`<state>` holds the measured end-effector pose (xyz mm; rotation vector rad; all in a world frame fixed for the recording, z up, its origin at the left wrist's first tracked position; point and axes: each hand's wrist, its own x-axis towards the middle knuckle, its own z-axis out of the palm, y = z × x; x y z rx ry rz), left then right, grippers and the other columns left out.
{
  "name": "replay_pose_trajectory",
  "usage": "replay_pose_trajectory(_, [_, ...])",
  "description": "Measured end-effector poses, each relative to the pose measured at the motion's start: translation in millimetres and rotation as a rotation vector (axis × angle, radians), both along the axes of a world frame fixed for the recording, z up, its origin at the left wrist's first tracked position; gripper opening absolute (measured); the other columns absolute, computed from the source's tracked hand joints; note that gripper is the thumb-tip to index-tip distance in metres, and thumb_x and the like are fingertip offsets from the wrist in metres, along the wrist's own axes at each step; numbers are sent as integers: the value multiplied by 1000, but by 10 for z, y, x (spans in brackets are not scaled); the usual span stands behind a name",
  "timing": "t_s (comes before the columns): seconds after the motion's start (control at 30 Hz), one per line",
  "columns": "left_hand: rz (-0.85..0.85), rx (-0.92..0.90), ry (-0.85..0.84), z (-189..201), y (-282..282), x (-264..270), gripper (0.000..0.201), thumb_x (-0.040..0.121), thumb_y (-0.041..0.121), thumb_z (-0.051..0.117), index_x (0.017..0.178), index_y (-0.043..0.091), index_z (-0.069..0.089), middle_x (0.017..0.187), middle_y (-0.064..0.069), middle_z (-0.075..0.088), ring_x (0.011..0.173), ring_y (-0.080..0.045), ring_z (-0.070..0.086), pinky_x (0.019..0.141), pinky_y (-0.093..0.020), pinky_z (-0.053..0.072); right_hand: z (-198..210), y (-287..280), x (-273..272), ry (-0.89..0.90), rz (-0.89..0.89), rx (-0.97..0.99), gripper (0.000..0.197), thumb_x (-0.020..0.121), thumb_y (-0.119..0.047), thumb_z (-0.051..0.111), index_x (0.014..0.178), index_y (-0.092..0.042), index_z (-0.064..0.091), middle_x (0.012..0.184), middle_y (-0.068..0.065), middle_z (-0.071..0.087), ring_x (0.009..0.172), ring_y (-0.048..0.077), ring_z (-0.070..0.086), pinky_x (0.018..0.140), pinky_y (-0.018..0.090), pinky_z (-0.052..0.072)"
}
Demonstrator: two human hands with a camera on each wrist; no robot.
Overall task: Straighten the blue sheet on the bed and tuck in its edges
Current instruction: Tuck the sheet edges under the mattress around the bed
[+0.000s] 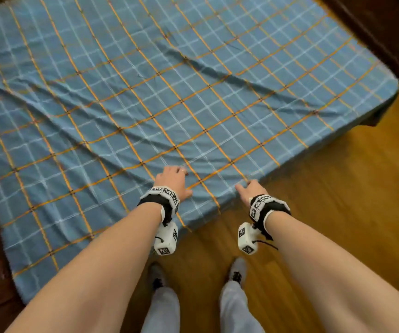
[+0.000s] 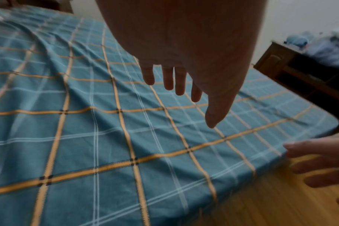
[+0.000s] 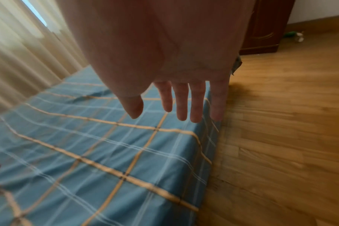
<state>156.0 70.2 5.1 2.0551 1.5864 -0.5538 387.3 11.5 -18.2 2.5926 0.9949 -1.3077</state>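
The blue sheet point(image 1: 145, 104) with orange and white checks covers the bed, with long diagonal wrinkles across its middle and right part. Its near edge hangs over the mattress side by the floor. My left hand point(image 1: 173, 180) hovers over the sheet near that edge, fingers straight and spread, holding nothing; the left wrist view shows the same left hand point(image 2: 176, 85) above the cloth. My right hand point(image 1: 251, 187) is open over the sheet's near edge, and in the right wrist view the right hand point(image 3: 176, 107) hangs above the mattress side with straight fingers.
Wooden floor point(image 1: 337, 200) lies to the right of the bed, where my feet point(image 1: 238, 270) stand. A dark wooden cabinet point(image 3: 265, 27) stands by the far wall. A wooden nightstand point(image 2: 300, 73) with heaped cloth is beyond the bed's corner. Curtains point(image 3: 19, 53) hang behind the bed.
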Motion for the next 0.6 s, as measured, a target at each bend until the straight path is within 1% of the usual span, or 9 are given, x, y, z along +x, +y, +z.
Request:
replay_pose_trajectory(0.1, [-86, -30, 73, -748, -68, 32, 70, 76, 62, 66, 133, 27, 48, 135, -2, 47, 130, -24, 40, 103, -42, 38, -798, -41, 4, -35, -62, -72, 70, 96, -56, 44, 134, 3, 46, 131, 20, 58, 120, 36, 56, 94, 39, 44])
replay_pose_trajectory(0.2, [-135, -140, 135, -1392, -270, 64, 85, 69, 73, 66, 132, 18, 48, 132, -5, 48, 127, -25, 43, 100, -44, 42, -1403, -156, -35, 12, -76, -121, 63, 100, -54, 40, 122, 3, 56, 115, 17, 64, 114, 35, 60, 85, 36, 43])
replay_pose_trajectory(0.23, [-136, -195, 140, -1569, -347, 74, 89, 68, 73, 67, 132, 15, 47, 133, -7, 48, 126, -27, 46, 100, -44, 44, -1543, -180, -74, 41, -90, -110, 59, 101, -52, 39, 118, 2, 58, 110, 17, 64, 112, 35, 60, 83, 35, 42])
replay_pose_trajectory(0.3, [-97, -270, 131, -1863, -463, 92, 91, 71, 67, 70, 135, 10, 41, 135, -10, 45, 122, -31, 51, 96, -44, 46, -1824, -176, -158, 72, -134, -58, 54, 100, -48, 44, 114, 2, 61, 112, 18, 66, 109, 36, 61, 80, 34, 41])
replay_pose_trajectory(0.37, [-74, -263, 140, -2015, -522, 104, 79, 79, 54, 71, 134, 6, 40, 134, -12, 42, 117, -35, 56, 89, -45, 47, -2008, -178, -260, 77, -183, 8, 45, 99, -43, 49, 99, -1, 65, 100, 16, 67, 97, 34, 62, 73, 31, 37])
replay_pose_trajectory(0.43, [-150, -227, 152, -2086, -502, 103, 55, 87, 45, 67, 123, 7, 53, 125, -11, 48, 110, -35, 59, 82, -43, 48, -2094, -212, -305, 55, -218, 54, 42, 98, -42, 50, 78, -7, 61, 80, 10, 62, 79, 31, 58, 68, 29, 35])
replay_pose_trajectory(0.47, [-201, -237, 148, -2090, -478, 92, 42, 89, 43, 64, 115, 10, 59, 119, -9, 51, 106, -34, 60, 78, -41, 47, -2105, -241, -318, 45, -223, 77, 43, 98, -43, 51, 70, -11, 58, 73, 7, 59, 74, 30, 55, 68, 29, 35])
replay_pose_trajectory(0.53, [-270, -266, 125, -2073, -448, 68, 27, 93, 40, 60, 104, 15, 65, 110, -7, 57, 101, -32, 62, 73, -37, 45, -2052, -319, -337, 25, -219, 112, 42, 96, -43, 52, 66, -14, 60, 69, 5, 59, 73, 30, 55, 68, 29, 37])
replay_pose_trajectory(0.6, [-313, -299, 103, -2045, -464, 51, 18, 94, 35, 59, 96, 18, 65, 105, -7, 62, 97, -30, 64, 70, -35, 45, -2015, -434, -330, 3, -220, 100, 37, 94, -40, 54, 74, -12, 68, 75, 7, 64, 77, 31, 58, 69, 30, 39])
